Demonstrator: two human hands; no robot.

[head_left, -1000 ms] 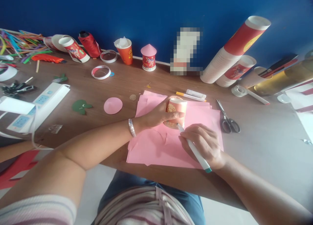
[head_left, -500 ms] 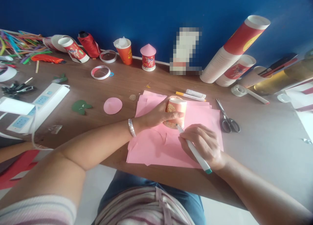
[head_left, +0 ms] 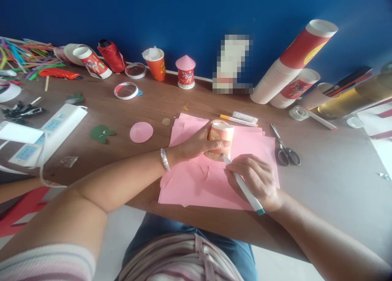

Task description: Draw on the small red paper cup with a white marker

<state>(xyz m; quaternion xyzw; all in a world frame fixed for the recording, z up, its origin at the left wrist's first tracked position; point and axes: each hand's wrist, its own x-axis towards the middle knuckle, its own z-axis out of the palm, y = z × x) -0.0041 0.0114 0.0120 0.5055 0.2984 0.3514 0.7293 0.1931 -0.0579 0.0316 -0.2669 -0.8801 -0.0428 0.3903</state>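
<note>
In my left hand [head_left: 199, 142] is an orange-pink paper cup [head_left: 223, 135] with a gold pattern, its white end facing up; the fingers wrap round it from the left. My right hand [head_left: 253, 180] grips a white marker [head_left: 245, 188] with a green end. The marker's tip meets the lower part of the cup's side, or lies very close to it. Beneath both hands spreads a stack of pink paper sheets [head_left: 196, 187]. Just beyond the cup lie an orange-and-white marker [head_left: 239, 120] and a clear cap-like tube [head_left: 245, 117].
Black-handled scissors [head_left: 285, 148] lie right of the paper. A tall leaning stack of paper cups [head_left: 284, 69] stands at the back right. Left are a pink paper circle [head_left: 141, 132], a green paper cutout [head_left: 101, 133] and a power strip [head_left: 49, 134]. A pink-roofed cup [head_left: 185, 75] stands behind.
The marker's tip has shifted slightly upward on the cup, and its green end has risen a little with my right hand. My left hand keeps the cup in the same place.
</note>
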